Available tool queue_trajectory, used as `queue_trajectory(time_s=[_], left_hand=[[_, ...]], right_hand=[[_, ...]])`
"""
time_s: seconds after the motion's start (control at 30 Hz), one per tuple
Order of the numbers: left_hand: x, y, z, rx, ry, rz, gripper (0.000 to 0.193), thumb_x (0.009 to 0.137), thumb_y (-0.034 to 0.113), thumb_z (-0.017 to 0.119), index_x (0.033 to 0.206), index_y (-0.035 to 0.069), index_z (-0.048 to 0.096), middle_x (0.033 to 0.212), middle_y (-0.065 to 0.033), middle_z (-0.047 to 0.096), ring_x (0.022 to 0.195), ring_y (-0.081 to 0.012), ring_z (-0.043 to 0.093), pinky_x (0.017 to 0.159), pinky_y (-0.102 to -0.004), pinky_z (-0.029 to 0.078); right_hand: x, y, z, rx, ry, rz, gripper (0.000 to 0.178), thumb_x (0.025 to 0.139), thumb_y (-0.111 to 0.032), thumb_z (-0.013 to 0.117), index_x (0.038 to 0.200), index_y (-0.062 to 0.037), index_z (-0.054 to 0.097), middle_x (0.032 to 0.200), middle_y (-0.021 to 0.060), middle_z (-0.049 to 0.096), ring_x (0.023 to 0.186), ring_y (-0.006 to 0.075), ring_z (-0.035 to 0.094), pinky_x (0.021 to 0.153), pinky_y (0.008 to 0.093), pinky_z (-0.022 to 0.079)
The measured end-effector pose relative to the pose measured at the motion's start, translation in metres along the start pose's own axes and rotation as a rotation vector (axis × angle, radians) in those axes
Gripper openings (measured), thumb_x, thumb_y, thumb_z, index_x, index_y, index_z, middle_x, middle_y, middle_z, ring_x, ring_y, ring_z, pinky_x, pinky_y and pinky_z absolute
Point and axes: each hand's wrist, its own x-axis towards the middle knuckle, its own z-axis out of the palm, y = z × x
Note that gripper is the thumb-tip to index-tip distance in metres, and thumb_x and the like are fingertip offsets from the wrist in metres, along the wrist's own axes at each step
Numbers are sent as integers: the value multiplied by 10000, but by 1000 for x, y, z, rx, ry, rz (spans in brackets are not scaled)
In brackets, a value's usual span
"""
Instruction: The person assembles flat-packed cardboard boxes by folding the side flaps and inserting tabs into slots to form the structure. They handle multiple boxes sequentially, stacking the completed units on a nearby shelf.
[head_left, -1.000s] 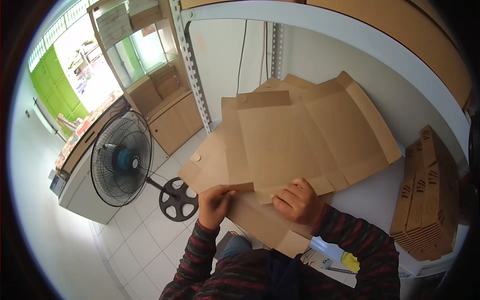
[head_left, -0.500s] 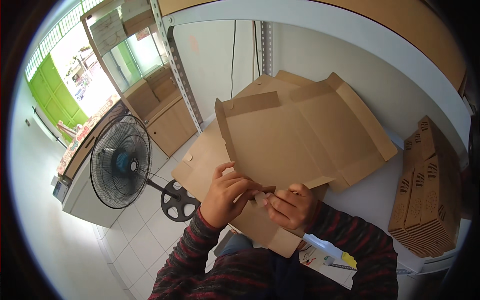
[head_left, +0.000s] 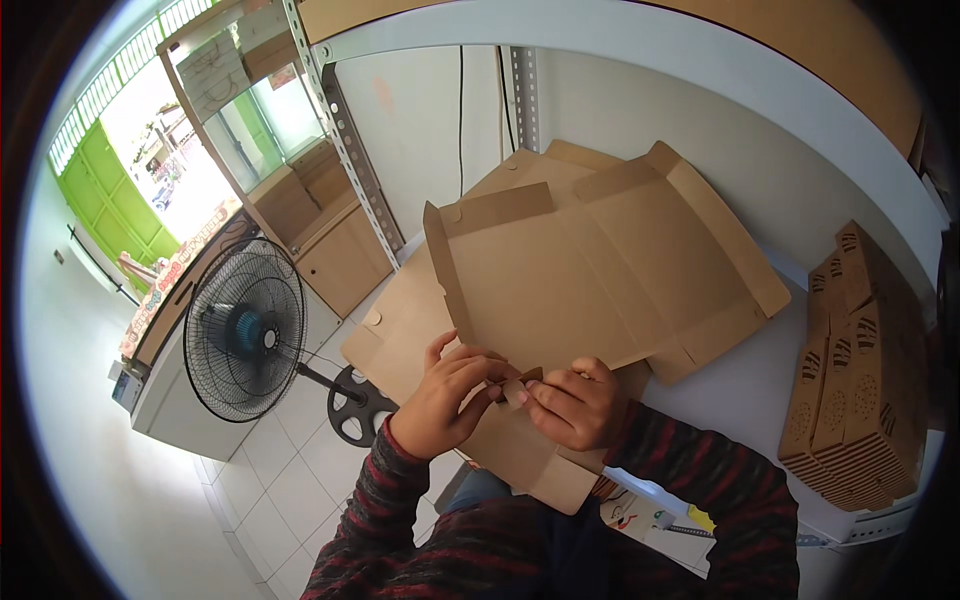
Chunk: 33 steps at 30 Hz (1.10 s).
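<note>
A partly folded brown cardboard box blank (head_left: 550, 275) lies before me, its left and far side panels raised. At its near edge, the fingers of my left hand (head_left: 445, 402) and right hand (head_left: 580, 405) meet in a pinch around a small cardboard flap (head_left: 514, 392). Thumb and index finger of the left hand grip the flap's left side, and the right fingertips press its right side. My fingers cover part of the flap. More flat cardboard sheets (head_left: 395, 325) lie under the blank, one reaching toward my body.
Bundles of folded printed boxes (head_left: 850, 380) stand at the right on the white table (head_left: 735, 345). A shelf beam (head_left: 640, 50) crosses overhead, joined to a perforated metal post (head_left: 345, 130). A black standing fan (head_left: 245, 330) and a wooden cabinet (head_left: 345, 255) are at left.
Both hands keep their pinch near the blank's front edge. The small flap between the fingertips has turned slightly, and the whole view has shifted a little.
</note>
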Motion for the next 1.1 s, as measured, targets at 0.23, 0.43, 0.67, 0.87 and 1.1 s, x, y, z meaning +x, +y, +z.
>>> queue_trajectory(time_s=[0.23,0.43,0.67,0.87,1.1], left_hand=[[-6,3,-1,-5,-109,-45,322,840,101,675,1156,113,612,1069,-51,623,1252,-246,480,1117,-539,151],[-11,15,1,221,13,-75,367,803,218,753,1145,143,643,1070,-51,619,1273,-247,471,1121,-558,130],[-9,17,7,268,117,-53,250,755,135,759,988,129,669,952,-10,636,1162,-221,566,1122,-561,146],[-11,10,15,340,160,-22,153,724,92,740,849,119,656,919,-7,626,1141,-223,568,1114,-559,177],[-11,10,30,283,183,-109,78,761,98,713,804,118,650,1010,-7,596,1237,-282,484,1109,-562,159]], right_hand=[[0,-3,2,34,-19,64,41,787,-105,676,763,-114,643,796,-10,623,777,138,610,704,305,440],[1,0,4,116,-25,189,66,788,-88,675,853,-78,671,889,23,630,758,167,611,705,317,454],[8,5,2,206,-123,336,172,783,-180,718,914,-76,678,901,29,612,852,197,579,780,375,426],[7,3,6,189,-115,299,148,796,-206,718,813,-87,630,825,23,578,832,198,567,793,384,412],[5,-3,7,182,-184,288,159,802,-190,704,756,-96,584,772,30,544,782,198,556,807,394,402]])
